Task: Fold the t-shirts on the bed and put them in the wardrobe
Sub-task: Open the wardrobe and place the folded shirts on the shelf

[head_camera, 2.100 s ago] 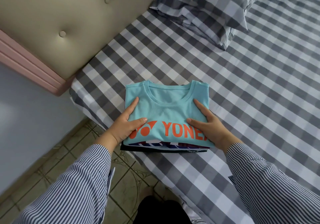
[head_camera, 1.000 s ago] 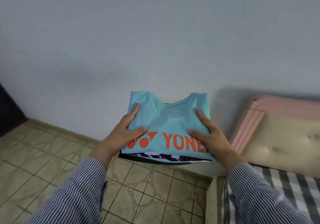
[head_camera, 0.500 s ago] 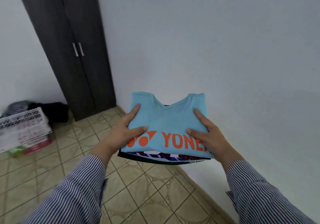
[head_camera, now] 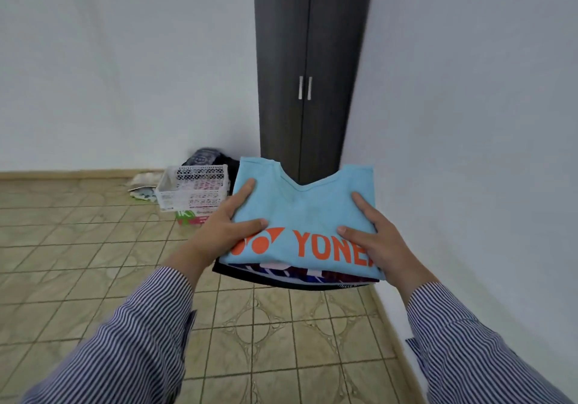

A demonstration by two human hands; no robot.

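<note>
I carry a stack of folded t-shirts in the air at chest height. The top one is light blue with orange lettering; darker patterned shirts show beneath its front edge. My left hand grips the stack's left side, thumb on top. My right hand grips the right side the same way. Straight ahead stands the dark wardrobe, both doors shut, with two metal handles side by side. The stack covers the wardrobe's bottom.
A white plastic basket sits on the tiled floor left of the wardrobe, with dark clothes behind it and a green box under it. A white wall runs close along my right. Tiled floor spreads to the left.
I lifted the stack off the bed and turned left with it. The bed has left the view and the wardrobe now stands in the middle, ahead of the stack.
</note>
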